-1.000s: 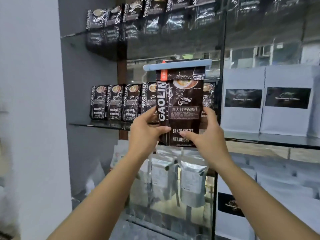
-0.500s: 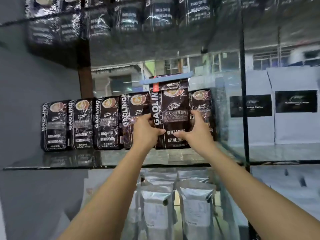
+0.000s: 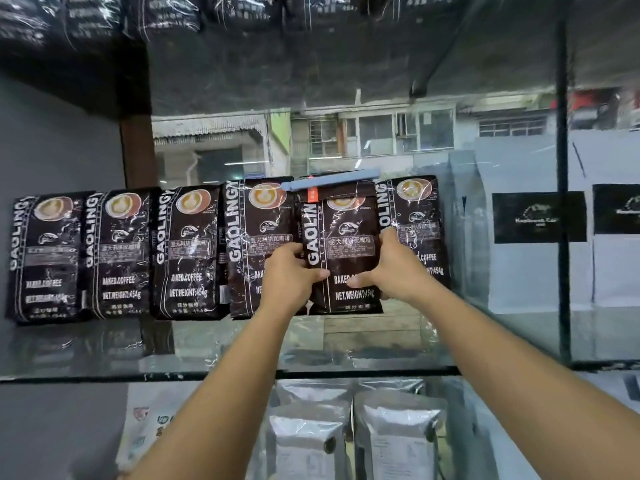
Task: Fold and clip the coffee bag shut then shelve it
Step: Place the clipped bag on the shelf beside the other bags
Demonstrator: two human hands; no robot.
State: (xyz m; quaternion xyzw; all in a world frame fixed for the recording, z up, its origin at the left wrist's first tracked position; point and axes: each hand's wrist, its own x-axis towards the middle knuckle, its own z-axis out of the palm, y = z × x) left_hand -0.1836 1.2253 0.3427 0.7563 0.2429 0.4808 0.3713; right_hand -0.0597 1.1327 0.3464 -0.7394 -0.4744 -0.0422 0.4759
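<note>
- Coffee bag (image 3: 346,244) upright w/ its base at the glass shelf (image 3: 207,348), in the gap of the row of matching dark bags; can't tell if the base is fully down on the glass.
- Left hand (image 3: 289,275) wrapped round the coffee bag's left edge, thumb across the front, fingers (image 3: 294,251) curled behind; closed on it.
- Right hand (image 3: 393,268) same on the right edge, thumb on the front low down, fingers running up the side; also closed on the bag.
- Blue clip (image 3: 330,183) clamped across the coffee bag's folded top, lying a bit tilted, left end lower, sticking out past both sides.
- Neighbour bag (image 3: 259,247) just left of the coffee bag, partly behind the left hand; another bag (image 3: 415,216) just right of it, behind the right hand.
- Three more dark bags (image 3: 117,254) further left of the coffee bag, all upright, faces forward.
- White bags w/ black labels (image 3: 538,216) well right of the coffee bag, past a dark upright post (image 3: 562,202).
- Silver pouches (image 3: 391,438) below the coffee bag, on the level under the glass shelf.
</note>
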